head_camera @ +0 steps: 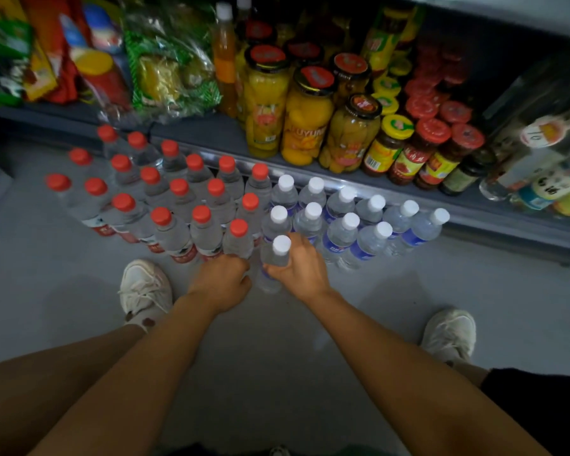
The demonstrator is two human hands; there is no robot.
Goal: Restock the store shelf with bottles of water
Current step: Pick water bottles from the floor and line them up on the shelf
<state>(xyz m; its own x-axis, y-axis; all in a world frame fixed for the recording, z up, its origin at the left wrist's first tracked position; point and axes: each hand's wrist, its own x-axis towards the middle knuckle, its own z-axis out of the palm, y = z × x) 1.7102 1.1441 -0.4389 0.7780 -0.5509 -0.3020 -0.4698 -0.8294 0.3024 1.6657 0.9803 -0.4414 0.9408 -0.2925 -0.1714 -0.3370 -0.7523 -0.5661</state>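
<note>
Right hand point(301, 268) grips white-capped bottle point(275, 261) on the floor point(46, 291) before the shelf point(211, 133). Left hand point(222, 279) curled beside it; hold unclear.

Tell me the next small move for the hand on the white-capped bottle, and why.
Probably lift it toward the shelf. The right hand already grips the white-capped bottle, nearest of its group on the floor, while the left hand is at the nearest red-capped bottle.
</note>
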